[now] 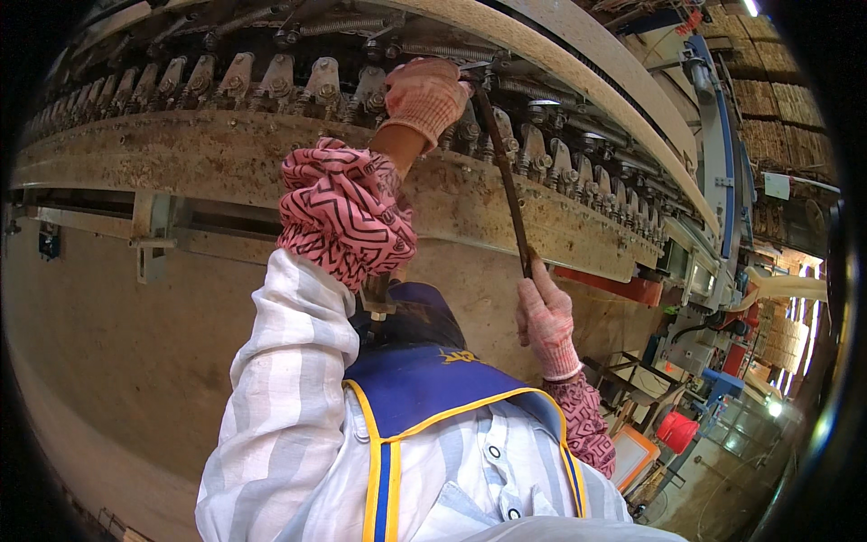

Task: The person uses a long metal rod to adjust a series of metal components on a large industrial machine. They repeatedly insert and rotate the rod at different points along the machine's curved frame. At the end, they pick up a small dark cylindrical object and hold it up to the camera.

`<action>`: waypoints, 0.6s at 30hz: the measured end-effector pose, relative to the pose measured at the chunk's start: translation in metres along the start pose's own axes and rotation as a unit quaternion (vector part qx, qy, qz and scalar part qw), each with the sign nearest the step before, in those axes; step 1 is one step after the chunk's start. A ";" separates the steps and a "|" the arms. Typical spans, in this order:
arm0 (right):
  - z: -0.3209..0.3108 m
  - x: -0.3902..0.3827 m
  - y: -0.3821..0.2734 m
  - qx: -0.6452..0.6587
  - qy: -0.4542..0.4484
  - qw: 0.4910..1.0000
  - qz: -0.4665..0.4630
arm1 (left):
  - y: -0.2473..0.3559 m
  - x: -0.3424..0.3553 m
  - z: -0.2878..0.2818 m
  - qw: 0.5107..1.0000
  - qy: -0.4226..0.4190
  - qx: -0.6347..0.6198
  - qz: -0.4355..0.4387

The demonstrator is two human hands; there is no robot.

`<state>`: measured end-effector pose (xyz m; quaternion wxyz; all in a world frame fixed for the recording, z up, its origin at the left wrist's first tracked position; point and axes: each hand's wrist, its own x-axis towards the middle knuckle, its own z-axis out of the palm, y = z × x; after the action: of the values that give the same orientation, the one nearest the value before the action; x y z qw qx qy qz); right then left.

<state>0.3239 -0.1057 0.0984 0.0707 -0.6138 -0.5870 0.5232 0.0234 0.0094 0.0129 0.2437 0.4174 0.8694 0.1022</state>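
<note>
My right hand (545,318), in a pinkish-white knit glove, is closed around the lower end of a long dark metal bar (506,172). The bar slants up and away to the row of spring-loaded metal brackets (323,81) on a machine. Beside the bar's upper end, my left hand (426,98), gloved the same way, is curled among the brackets and springs. Its fingertips are turned away, so what they hold cannot be made out. Below both hands runs the machine's rusty, dusty beam (226,149).
A pale curved rail (587,77) passes above the brackets. Coil springs (343,25) lie behind them. A red bar (610,285) sits under the beam at right. Farther right are a blue upright frame (718,154), an orange-rimmed panel (634,459) and a red round object (676,432).
</note>
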 end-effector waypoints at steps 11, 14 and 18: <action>-0.018 0.003 -0.023 -0.050 -0.018 0.997 0.050 | 0.003 -0.009 -0.008 0.997 0.052 0.036 0.040; -0.010 0.013 -0.028 -0.055 -0.015 0.996 0.063 | 0.007 -0.013 -0.016 1.000 -0.010 -0.020 0.012; 0.003 0.009 -0.021 0.011 -0.043 0.997 0.071 | 0.003 -0.011 -0.008 0.998 0.047 0.011 0.027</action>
<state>0.3060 -0.0943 0.1066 0.0152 -0.6300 -0.5388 0.5591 0.0271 0.0029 0.0247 0.1953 0.4386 0.8692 0.1186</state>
